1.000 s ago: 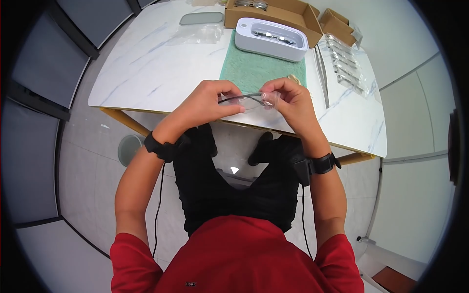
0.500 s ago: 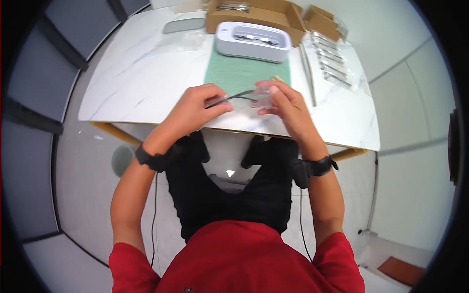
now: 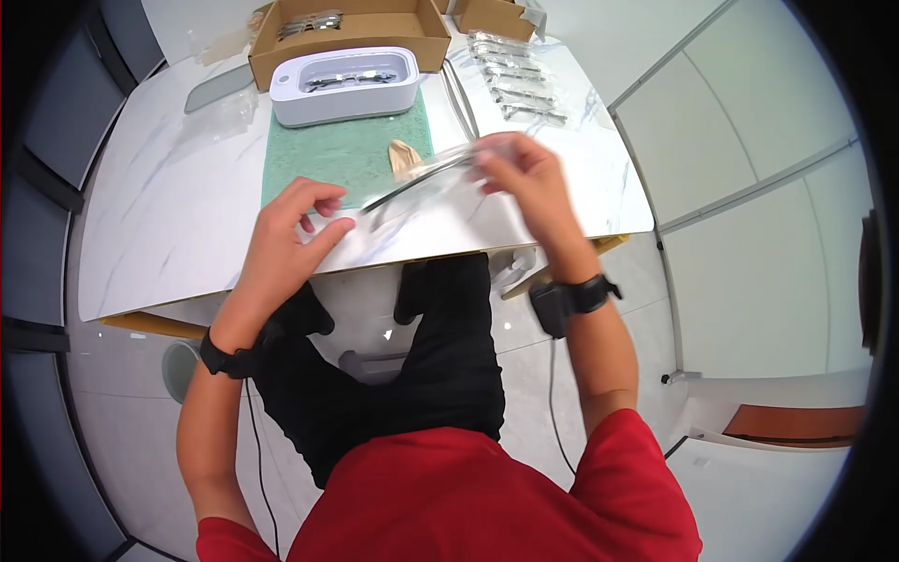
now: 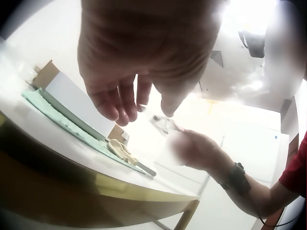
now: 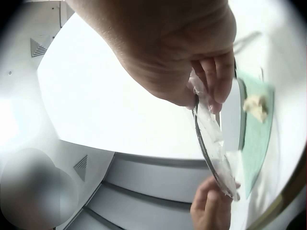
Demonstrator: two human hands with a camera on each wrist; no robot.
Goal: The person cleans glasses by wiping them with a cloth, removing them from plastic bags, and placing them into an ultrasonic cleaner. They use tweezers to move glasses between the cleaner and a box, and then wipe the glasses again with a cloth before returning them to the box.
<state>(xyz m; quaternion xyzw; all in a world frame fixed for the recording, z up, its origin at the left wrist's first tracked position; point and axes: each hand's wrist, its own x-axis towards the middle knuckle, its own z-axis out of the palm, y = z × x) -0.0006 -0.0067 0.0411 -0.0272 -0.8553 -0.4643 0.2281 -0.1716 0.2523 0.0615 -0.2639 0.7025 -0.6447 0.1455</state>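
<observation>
We see the clear bag (image 5: 218,148) at the centre of the head view, hanging over the front of the table, with a dark slim frame (image 3: 405,188) along it that we take for glasses; motion blur hides its finer detail. Our right hand (image 3: 526,176), right of centre, pinches the bag's upper right end between thumb and fingers. Our left hand (image 3: 290,236), left of centre, is spread, thumb and fingers apart and gripping nothing, just beside the frame's lower left end; we cannot tell whether any fingertip brushes the plastic. We judge the step in hand to be handling the bagged frame with the right hand alone; the next move seems to call for a steady right pinch, with the left clear of the loose film or taking up the free end. Just behind the bag lies a cream item (image 3: 403,157) on the green cloth (image 3: 304,164), perhaps scissors. Farther up, a white basin (image 3: 346,108) holds glasses, backed by a cardboard box (image 3: 398,51), while wrapped packets (image 3: 515,80) line the upper right of the table (image 3: 159,234).
</observation>
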